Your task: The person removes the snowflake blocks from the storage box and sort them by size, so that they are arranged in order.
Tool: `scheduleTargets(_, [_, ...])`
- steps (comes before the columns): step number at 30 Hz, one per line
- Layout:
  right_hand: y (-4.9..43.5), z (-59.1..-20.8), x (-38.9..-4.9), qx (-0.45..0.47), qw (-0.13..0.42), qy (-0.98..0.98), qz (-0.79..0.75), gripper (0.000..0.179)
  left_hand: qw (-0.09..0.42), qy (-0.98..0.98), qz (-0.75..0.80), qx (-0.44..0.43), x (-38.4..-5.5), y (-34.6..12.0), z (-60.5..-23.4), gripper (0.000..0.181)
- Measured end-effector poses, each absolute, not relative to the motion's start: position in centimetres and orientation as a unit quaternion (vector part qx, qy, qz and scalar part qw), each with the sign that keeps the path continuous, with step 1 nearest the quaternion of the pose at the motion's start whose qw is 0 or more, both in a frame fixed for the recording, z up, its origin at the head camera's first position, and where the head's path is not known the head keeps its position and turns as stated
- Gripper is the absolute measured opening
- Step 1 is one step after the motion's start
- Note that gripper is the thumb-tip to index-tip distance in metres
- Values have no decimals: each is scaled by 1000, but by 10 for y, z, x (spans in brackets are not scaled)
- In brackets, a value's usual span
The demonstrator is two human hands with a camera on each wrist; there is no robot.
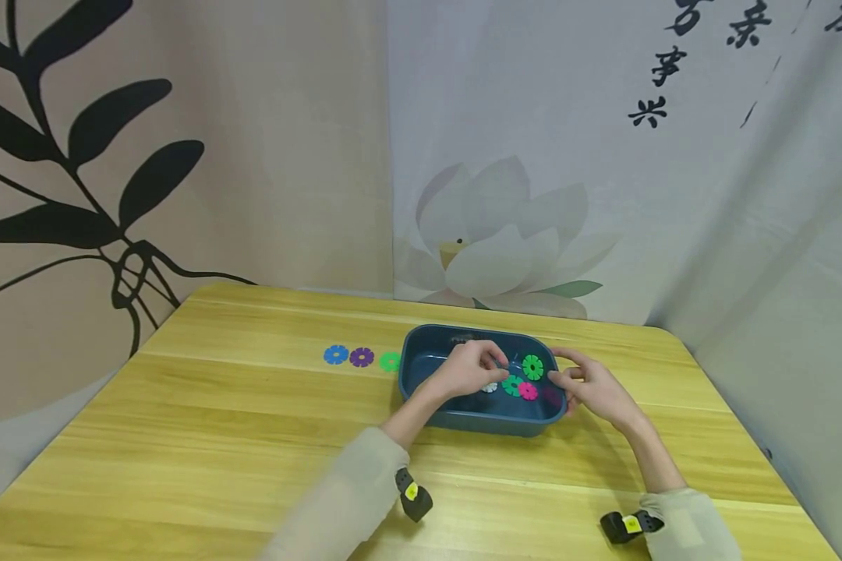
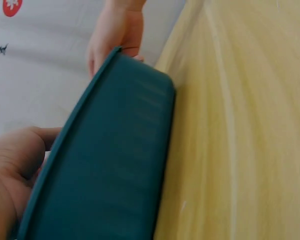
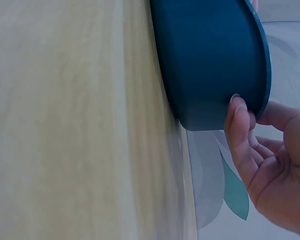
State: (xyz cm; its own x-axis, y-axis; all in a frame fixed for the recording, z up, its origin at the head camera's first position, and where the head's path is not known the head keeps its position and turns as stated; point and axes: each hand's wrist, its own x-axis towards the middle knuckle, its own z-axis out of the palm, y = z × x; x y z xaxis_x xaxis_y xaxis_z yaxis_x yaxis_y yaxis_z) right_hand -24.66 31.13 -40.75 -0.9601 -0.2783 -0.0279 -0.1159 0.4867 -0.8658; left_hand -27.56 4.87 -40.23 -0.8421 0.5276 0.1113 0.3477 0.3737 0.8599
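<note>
A dark blue plastic basin (image 1: 487, 423) stands on the table with several notched plastic discs inside. Among them are a green disc (image 1: 532, 367), a teal disc (image 1: 511, 386), a pink disc (image 1: 528, 391) and a white disc (image 1: 489, 387). Over the basin hovers my left hand (image 1: 468, 368), its fingers loosely bent and a gap between thumb and fingertip; no disc shows between them. The left wrist view has that hand partly hidden behind the basin's wall. My right hand (image 1: 599, 389) grips the basin's right end, thumb and fingers on either side of the rim (image 3: 268, 75).
Left of the basin, a blue disc (image 1: 336, 354), a purple disc (image 1: 362, 357) and a light green disc (image 1: 390, 361) lie in a row on the wooden table (image 1: 217, 436). A printed curtain (image 1: 309, 156) hangs behind the table's far edge.
</note>
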Motion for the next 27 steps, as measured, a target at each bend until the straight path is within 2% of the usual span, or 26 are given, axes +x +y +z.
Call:
scheduleTargets(14, [311,-407,-246,-119,80,857,-494,61,118,859,429,252,-284,81,-406,16])
scheduleTargets(20, [311,-408,-246,-124,80,857,-494,61,107,884,381,250,-288,90,-406,19])
scheduleTargets(27, [312,-407,-245,-124,78,857,-494,60,116,910,301,260,-292,94,-409,32])
